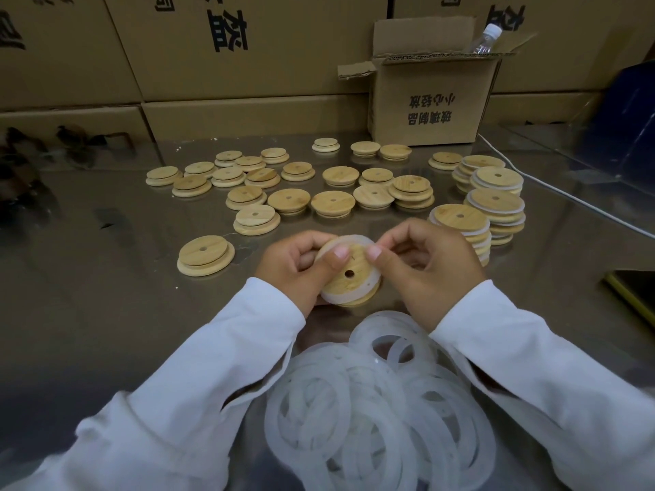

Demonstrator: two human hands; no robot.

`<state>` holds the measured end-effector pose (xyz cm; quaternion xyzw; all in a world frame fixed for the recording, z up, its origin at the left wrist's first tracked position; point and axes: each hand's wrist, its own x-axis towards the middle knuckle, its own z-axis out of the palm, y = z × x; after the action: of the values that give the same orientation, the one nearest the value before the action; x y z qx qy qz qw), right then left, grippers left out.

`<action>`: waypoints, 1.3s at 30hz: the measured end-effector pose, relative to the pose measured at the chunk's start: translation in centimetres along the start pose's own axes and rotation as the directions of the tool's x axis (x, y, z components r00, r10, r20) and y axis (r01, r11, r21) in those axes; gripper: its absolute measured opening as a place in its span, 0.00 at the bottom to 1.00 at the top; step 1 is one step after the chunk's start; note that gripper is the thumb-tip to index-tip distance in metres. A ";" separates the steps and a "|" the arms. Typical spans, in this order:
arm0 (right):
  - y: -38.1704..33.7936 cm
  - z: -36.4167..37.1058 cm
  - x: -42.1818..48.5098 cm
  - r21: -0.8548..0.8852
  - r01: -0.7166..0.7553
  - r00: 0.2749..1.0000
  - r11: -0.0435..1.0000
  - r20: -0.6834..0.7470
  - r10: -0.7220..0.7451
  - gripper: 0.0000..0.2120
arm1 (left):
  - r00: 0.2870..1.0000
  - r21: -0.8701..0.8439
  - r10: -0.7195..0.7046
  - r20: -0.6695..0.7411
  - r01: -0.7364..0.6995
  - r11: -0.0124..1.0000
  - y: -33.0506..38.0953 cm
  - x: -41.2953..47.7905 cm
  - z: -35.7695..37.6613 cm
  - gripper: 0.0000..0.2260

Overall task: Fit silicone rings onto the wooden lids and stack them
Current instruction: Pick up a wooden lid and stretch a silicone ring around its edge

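Cartons back a steel table (106, 313) where the left hand (294, 267) grips a light, stiff lid (349, 274) by its rim, just beside the right hand (425, 269) pinching its soft, stretchy ring (358, 239).

Both hands, left (294, 267) and right (425, 264), grip a wooden lid (349, 278) with silicone ring (358, 239).

Open carton (430, 104) (bottle (483, 42) inside) before stacked boxes (248, 47).
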<state>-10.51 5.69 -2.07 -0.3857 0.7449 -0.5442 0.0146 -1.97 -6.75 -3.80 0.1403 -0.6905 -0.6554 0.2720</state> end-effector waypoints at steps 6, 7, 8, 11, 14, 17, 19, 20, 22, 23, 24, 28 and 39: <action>0.3 -0.2 0.3 0.042 -0.036 0.999 0.998 0.016 0.035 0.09 | 1.000 -0.036 -0.009 0.012 0.010 0.999 0.0 0.2 -0.1 0.03; 0.3 -0.3 0.4 0.041 -0.038 0.999 0.998 0.010 0.038 0.09 | 1.000 -0.056 -0.015 0.018 0.016 0.998 0.1 0.3 -0.1 0.03; 0.2 -0.4 0.5 0.034 -0.036 0.999 0.999 0.006 0.036 0.09 | 1.000 -0.077 -0.020 0.023 0.022 0.997 0.1 0.3 -0.1 0.03; 0.1 -0.8 0.7 0.006 -0.026 1.000 1.000 0.009 0.026 0.08 | 0.999 -0.119 -0.034 0.033 0.038 0.992 0.3 0.3 0.0 0.03; 0.0 -0.9 0.8 0.000 -0.020 1.000 1.000 0.008 0.020 0.08 | 0.999 -0.152 -0.047 0.028 0.051 0.987 0.4 0.4 0.0 0.03; 0.0 -0.8 0.7 0.011 -0.019 1.000 1.000 0.002 0.019 0.08 | 0.998 -0.164 -0.054 0.017 0.056 0.985 0.4 0.4 0.0 0.04; 0.2 -0.4 0.4 0.055 -0.044 0.999 0.998 -0.013 0.044 0.07 | 0.999 -0.126 -0.045 -0.003 0.044 0.991 0.3 0.3 0.0 0.03; 0.3 -0.2 0.2 0.079 -0.062 0.998 0.995 -0.019 0.063 0.06 | 0.999 -0.112 -0.047 -0.014 0.045 0.993 0.2 0.3 0.0 0.03; 0.4 0.3 -0.1 0.107 -0.089 0.996 0.990 -0.022 0.092 0.04 | 0.997 -0.104 -0.061 -0.036 0.057 0.993 0.2 0.2 0.1 0.03; 0.4 0.5 -0.2 0.106 -0.092 0.995 0.990 -0.025 0.095 0.03 | 0.997 -0.105 -0.065 -0.047 0.060 0.993 0.2 0.2 0.2 0.02; 0.4 0.7 -0.2 0.098 -0.089 0.995 0.991 -0.035 0.093 0.02 | 0.996 -0.108 -0.066 -0.056 0.060 0.992 0.2 0.2 0.2 0.02; 0.5 1.0 -0.4 0.052 -0.077 0.992 0.996 -0.099 0.082 0.05 | 0.995 -0.114 -0.059 -0.086 0.049 0.992 0.2 0.2 0.4 0.02; 0.4 0.2 -0.2 -0.158 0.048 0.999 0.986 -0.013 -0.051 0.11 | 0.999 0.115 -0.036 0.013 0.034 0.993 0.4 -0.1 0.4 0.02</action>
<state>-10.55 5.66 -2.57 -0.3993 0.7760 -0.4869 -0.0358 -2.06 -6.31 -3.45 0.1626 -0.7265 -0.6203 0.2468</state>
